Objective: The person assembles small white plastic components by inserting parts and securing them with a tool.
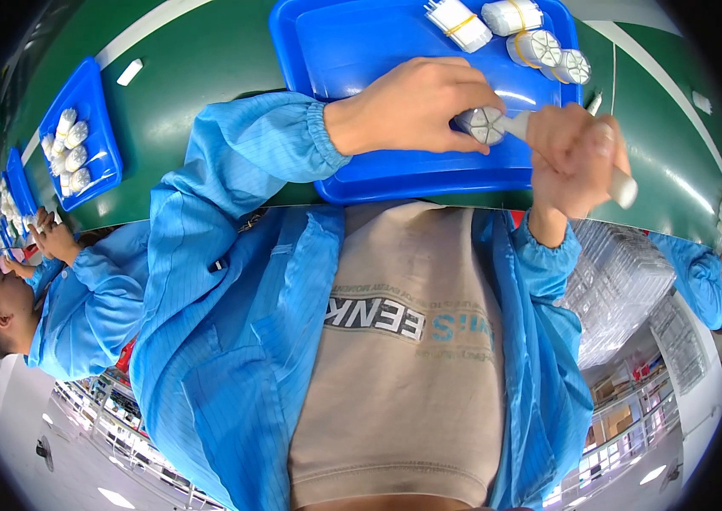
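Left hand (429, 98): fingers wrapped around a pale bundle (487, 126), segmented end showing.
Bundle: raised over the blue tray (352, 60), near its right edge.
Right hand (578, 162): fingers closed on a white rod (624, 188); blur hides whether its tip touches the bundle.
Steady grip: calls for firm, even pressure, the rod clear of the left fingers.
Banded bundles (467, 32): tray's far right corner.

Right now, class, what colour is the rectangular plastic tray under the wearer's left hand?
Blue: the rectangular plastic tray shows best in the head view.
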